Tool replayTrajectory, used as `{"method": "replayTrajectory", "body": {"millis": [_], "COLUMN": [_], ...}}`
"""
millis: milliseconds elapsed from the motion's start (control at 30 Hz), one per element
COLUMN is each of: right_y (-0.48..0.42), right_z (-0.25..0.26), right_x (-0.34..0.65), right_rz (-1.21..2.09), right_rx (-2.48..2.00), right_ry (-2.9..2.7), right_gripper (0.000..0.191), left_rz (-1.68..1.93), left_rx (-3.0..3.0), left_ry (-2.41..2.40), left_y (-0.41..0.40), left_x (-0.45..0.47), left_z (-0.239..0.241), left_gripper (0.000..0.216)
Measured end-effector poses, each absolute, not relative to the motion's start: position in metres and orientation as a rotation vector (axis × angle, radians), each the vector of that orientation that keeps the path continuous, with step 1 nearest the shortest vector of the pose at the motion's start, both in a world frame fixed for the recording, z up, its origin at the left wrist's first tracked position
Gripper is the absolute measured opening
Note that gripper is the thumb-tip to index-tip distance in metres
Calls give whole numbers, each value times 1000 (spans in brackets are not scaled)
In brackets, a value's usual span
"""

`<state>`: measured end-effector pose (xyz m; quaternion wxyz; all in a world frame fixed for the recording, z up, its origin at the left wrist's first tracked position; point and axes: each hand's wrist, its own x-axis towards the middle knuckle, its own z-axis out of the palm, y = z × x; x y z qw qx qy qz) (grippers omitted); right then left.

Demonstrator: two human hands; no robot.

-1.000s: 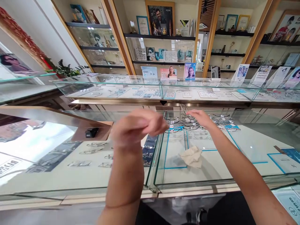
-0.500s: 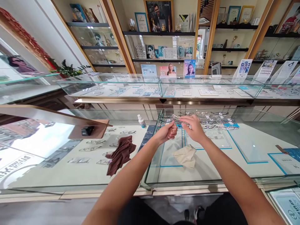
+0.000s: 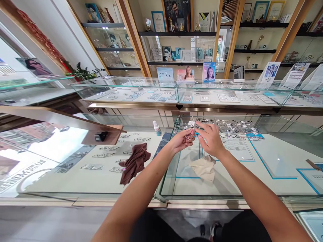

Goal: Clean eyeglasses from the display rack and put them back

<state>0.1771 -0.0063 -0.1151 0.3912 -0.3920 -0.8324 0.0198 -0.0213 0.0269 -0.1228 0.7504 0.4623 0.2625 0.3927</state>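
Wearer, own dress
Left hand (image 3: 183, 140) and right hand (image 3: 210, 139) bare, forearms (image 3: 145, 183) likewise; black legwear (image 3: 151, 227); dark shoes (image 3: 202, 230), one partly white

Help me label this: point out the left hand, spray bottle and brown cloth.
Left hand (image 3: 182, 140), head view, its middle.
Spray bottle (image 3: 156, 128), head view, its body.
Brown cloth (image 3: 136, 159), head view, crumpled middle.

Wood-framed shelves (image 3: 181, 34) along the far side (dark ledges, btw), glass counter (image 3: 141, 105) below, white wall (image 3: 51, 20) far left, grey floor (image 3: 83, 225) near.
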Motion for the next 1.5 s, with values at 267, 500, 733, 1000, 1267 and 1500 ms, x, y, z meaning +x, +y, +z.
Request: {"method": "replayTrajectory", "body": {"millis": [267,500,733,1000,1267,1500], "right_y": [13,17,20,21,22,19], "right_z": [-123,-128,-131,-122,-120,-117], "right_x": [178,173,176,183,188,190], "right_rz": [891,1257,1346,1394,1437,1550], "right_rx": [-1034,-984,-1037,-988,-1005,-985], "right_ry": [-1592,-1277,-1231,-1193,-1228,-1294], "right_gripper": [33,36,29,21,17,22], "left_rz": [1110,1119,1093,1249,1359,1392], "left_rx": [1496,1678,1743,1647,1702,1708], "left_ry": [853,901,949,1038,1324,1394], "left_y": [34,32,28,40,39,37], "left_x": [-13,-10,-10,-16,-28,-27], "left_z": [-136,-138,-136,-146,-138,-135], "left_gripper": [57,56,56,46,31,52]}}
